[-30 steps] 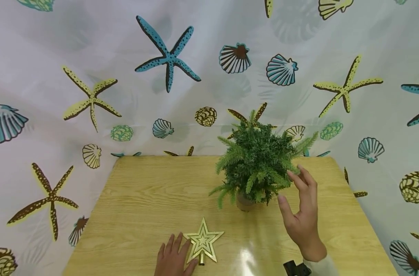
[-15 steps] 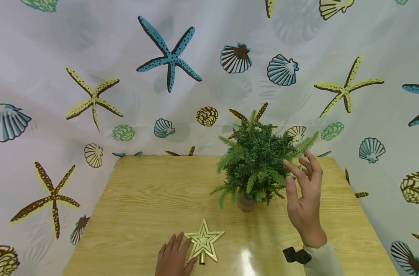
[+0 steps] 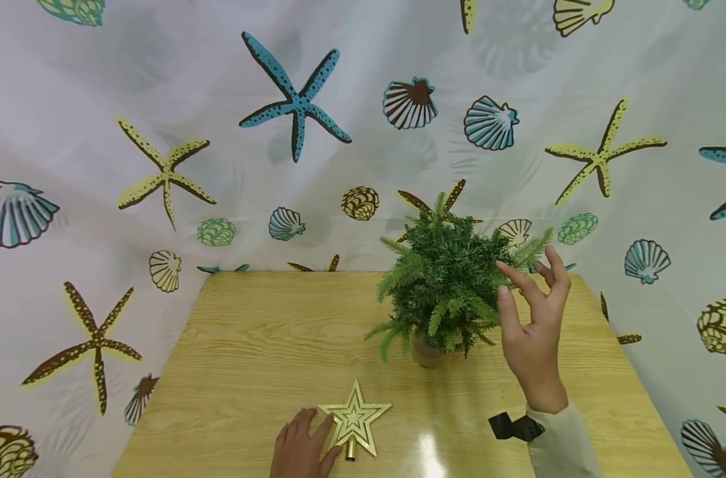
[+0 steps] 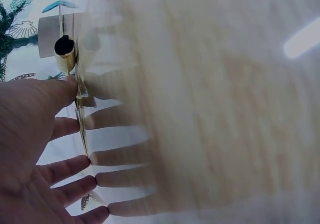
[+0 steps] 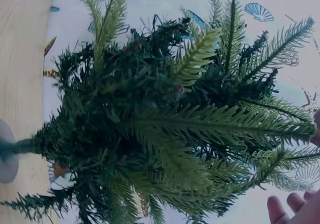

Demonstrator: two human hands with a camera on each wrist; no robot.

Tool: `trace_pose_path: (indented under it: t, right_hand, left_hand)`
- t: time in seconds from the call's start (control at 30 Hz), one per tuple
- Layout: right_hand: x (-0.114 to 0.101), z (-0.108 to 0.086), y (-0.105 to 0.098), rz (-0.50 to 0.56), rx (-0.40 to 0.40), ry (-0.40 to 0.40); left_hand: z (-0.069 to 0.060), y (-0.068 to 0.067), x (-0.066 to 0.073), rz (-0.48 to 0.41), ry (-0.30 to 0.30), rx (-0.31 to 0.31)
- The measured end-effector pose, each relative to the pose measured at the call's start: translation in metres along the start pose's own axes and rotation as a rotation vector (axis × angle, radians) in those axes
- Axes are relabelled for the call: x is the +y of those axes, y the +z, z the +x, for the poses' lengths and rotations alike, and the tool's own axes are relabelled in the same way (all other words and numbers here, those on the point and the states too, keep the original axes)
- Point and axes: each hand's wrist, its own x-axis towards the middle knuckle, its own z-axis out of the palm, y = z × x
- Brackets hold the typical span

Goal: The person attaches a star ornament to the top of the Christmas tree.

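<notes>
A small artificial Christmas tree [image 3: 449, 275] stands upright at the right of the table, on a round base. Beside its right branches, my right hand [image 3: 536, 338] is raised with thumb and fingers spread apart. The right wrist view catches just a few fingertips [image 5: 290, 209] near the branch tips; whether they touch is unclear. A gold star tree topper [image 3: 355, 419] lies flat in front of the tree. My left hand [image 3: 299, 446] rests against its left side. Seen from the left wrist, the thumb meets the star close to its hollow tube [image 4: 65, 54], and the other fingertips reach the tabletop.
The wooden table [image 3: 249, 352] has a bright light reflection near its front. A white curtain [image 3: 351, 53] printed with starfish and shells hangs behind the table and along both sides. A black strap device [image 3: 515, 427] sits on my right wrist.
My right hand has moved up and slightly right along the tree's right side. The left fingers have bent a little, with the forefinger shifting right over the star. Tree and star stay put.
</notes>
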Motion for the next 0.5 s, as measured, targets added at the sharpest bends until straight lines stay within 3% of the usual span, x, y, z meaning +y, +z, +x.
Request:
trace_pose_path:
  t: [0.1, 0.27, 0.5]
  right_hand:
    - [-0.009, 0.001, 0.000, 0.025, -0.030, 0.068]
    - [0.009, -0.003, 0.001, 0.043, -0.114, 0.182]
    - [0.024, -0.004, 0.006, 0.059, -0.168, 0.221]
  left_hand:
    - [0.000, 0.003, -0.001, 0.023, 0.014, 0.030]
    - [0.001, 0.004, 0.001, 0.035, 0.021, 0.042]
    - [0.003, 0.002, 0.006, 0.027, -0.042, 0.008]
